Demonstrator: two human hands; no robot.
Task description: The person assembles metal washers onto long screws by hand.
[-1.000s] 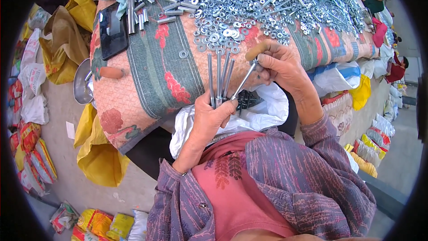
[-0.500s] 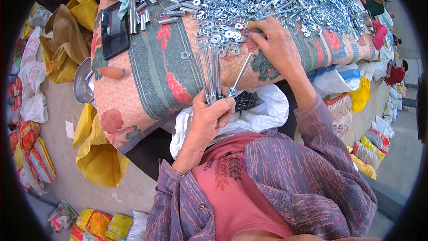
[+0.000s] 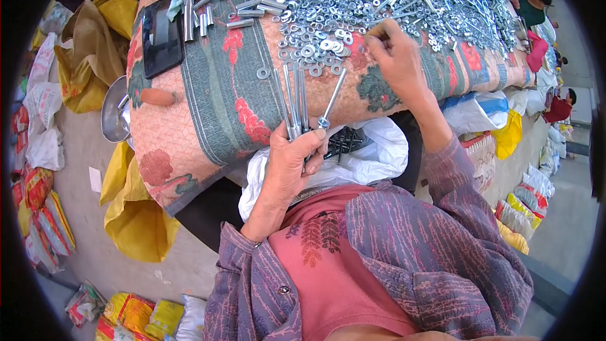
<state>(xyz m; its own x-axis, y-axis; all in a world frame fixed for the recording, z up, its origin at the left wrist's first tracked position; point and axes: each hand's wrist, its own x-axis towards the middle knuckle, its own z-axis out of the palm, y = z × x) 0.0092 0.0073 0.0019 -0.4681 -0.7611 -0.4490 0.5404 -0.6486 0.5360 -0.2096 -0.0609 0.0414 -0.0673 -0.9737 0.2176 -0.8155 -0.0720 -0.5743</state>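
Several long metal bolts (image 3: 303, 98) fan upward from my left hand (image 3: 293, 155), whose fingers are wrapped round their lower ends. One bolt leans right and has a nut and washer-like parts near my thumb. Above the cloth, by the near edge of the loose nuts and washers (image 3: 328, 45), my right hand (image 3: 398, 60) has its thumb and fingertips pinched together. Whatever it may hold is too small to make out. An open white sack (image 3: 385, 151) with dark bolts (image 3: 346, 142) inside sits below the bolts in my left hand.
A patterned cloth (image 3: 208, 101) covers the work surface. Metal sleeves (image 3: 255, 9) and long rods (image 3: 467, 0) are heaped at the far side. To the left are a black phone (image 3: 163, 38), a brown wooden handle (image 3: 158, 96) and a metal bowl (image 3: 115, 117). Other people (image 3: 529, 0) sit far right.
My right hand has lifted slightly away from the washers and moved a little right, its fingers drawing together. My left hand has shifted slightly left with the bolts.
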